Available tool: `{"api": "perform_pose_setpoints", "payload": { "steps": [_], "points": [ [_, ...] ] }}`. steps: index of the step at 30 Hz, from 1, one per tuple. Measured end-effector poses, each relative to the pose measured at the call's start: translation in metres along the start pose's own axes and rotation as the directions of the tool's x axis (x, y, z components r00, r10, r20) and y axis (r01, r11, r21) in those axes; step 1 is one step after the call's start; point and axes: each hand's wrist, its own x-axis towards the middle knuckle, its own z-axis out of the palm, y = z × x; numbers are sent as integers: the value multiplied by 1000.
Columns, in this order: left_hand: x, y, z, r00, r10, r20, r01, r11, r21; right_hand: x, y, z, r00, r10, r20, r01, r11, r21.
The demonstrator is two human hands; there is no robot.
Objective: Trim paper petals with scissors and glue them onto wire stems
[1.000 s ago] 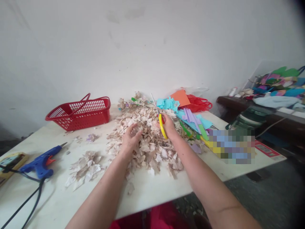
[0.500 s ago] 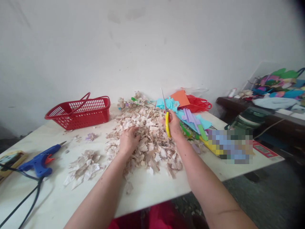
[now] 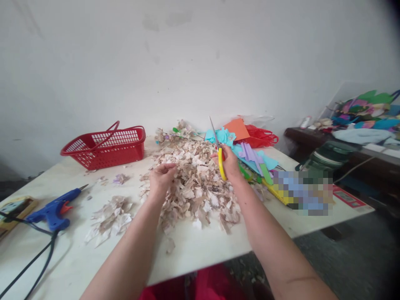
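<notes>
A large heap of pale beige and brownish scraps [image 3: 195, 179], thin like dried petals or paper, covers the middle of the table. Over its left side is my left hand [image 3: 162, 177], its thumb and fingers pinched together; whatever may be between them is too small to make out. My right hand [image 3: 229, 162] is wrapped round yellow-handled scissors [image 3: 221, 163] at the heap's right side. The blades point up and away, looking nearly closed. A smaller pile of the same scraps [image 3: 112, 218] lies left of my left forearm.
On the left are a red plastic basket [image 3: 106, 152] and a blue glue gun [image 3: 54, 210] with a black cord. Light-blue crepe paper [image 3: 223, 136], an orange sheet [image 3: 236, 129] and a red plastic bag [image 3: 261, 136] lie behind right. A dark green jar [image 3: 328, 154] stands at right.
My left hand has lifted from the heap and shifted slightly left, its fingers drawing into a pinch. The scissors in my right hand have tilted a little to the left.
</notes>
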Motion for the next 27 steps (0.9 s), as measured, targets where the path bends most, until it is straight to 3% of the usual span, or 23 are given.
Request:
{"api": "perform_pose_setpoints", "payload": {
  "steps": [3,7,11,15,17,20,24,27],
  "points": [
    [-2,6,-1,997,-58,50,65,987,-145,-3,-4,0,990,30,141,-41,996,76],
    [0,6,-3,993,-92,74,106,972,-212,-6,2,2,954,-9,300,19,999,-30],
    [2,2,-4,992,-96,81,112,968,-226,-9,8,7,951,-80,299,171,942,-291],
    [-1,2,-1,986,-49,162,78,981,-177,-10,12,13,979,-51,195,137,877,-461],
    [-3,3,1,981,-25,193,49,991,-122,-8,14,14,992,-29,123,79,904,-421],
    [-6,1,6,979,14,203,-8,1000,-27,-4,17,13,996,3,92,17,975,-220],
    [-4,-5,8,973,80,215,-118,979,166,-4,14,9,976,8,216,-8,1000,-3],
    [-1,-12,6,969,134,210,-199,923,328,-8,9,9,960,-14,279,42,994,-97]
  ]
}}
